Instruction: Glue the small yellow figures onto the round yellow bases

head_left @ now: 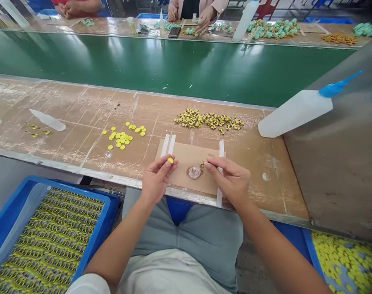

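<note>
Two narrow pinches are flanking a round, clear-looking dish.
I'm holding a flat yellow disc in the left hand at its ten o'clock, a tiny yellow-and-dark piece in the right hand at two, likely for fine control. The dish's contents I'm not discerning; at eight, a blue plastic tray is holding rows of yellow pieces.

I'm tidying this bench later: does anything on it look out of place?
Mildly: dark specks lie alone beyond the yellow discs, and a pale blotch marks the tabletop to the right of the right hand. Both look like stray residue, though I can't tell what.
</note>
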`<state>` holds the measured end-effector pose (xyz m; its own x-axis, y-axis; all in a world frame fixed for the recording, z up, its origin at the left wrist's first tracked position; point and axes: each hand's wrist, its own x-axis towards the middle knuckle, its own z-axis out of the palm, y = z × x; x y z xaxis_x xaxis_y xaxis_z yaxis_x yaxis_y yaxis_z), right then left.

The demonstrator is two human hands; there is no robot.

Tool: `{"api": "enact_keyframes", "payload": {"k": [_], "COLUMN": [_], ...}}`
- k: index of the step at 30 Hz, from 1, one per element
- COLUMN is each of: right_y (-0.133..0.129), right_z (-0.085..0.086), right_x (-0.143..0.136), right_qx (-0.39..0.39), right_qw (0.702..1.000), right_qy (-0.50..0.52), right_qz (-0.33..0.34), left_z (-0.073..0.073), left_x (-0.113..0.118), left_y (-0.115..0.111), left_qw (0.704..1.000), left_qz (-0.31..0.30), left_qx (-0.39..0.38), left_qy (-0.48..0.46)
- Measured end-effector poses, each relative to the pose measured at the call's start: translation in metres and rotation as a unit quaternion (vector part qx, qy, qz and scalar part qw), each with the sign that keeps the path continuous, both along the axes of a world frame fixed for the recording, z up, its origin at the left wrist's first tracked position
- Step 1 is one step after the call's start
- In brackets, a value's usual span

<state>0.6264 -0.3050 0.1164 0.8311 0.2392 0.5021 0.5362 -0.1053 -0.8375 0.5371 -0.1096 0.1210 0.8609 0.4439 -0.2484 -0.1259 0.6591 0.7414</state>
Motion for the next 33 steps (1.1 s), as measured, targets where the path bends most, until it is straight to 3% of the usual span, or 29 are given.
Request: {"api": "enact_keyframes", "payload": {"k": [12, 25, 33], "right_y": [0.013, 0.014, 0.012], "right_z": [-0.002, -0.001, -0.005], "right_x": [-0.002, -0.002, -0.002], "right_qx": [-0.031, -0.043, -0.041], "right_qw": [0.984, 0.981, 0.984], "right_qy": [-0.169, -0.177, -0.171], "right_qz": [0.033, 0.066, 0.039], "left_z": [-0.006, -0.003, -0.005], "left_x": [0.002, 0.003, 0.003], "left_y": [0.0, 0.0, 0.0], "left_qw": [1.0, 0.999, 1.0], "left_qz": [0.018, 0.016, 0.016], "left_qx": [-0.001, -0.018, -0.007], "left_qy": [-0.02, -0.023, -0.014]}}
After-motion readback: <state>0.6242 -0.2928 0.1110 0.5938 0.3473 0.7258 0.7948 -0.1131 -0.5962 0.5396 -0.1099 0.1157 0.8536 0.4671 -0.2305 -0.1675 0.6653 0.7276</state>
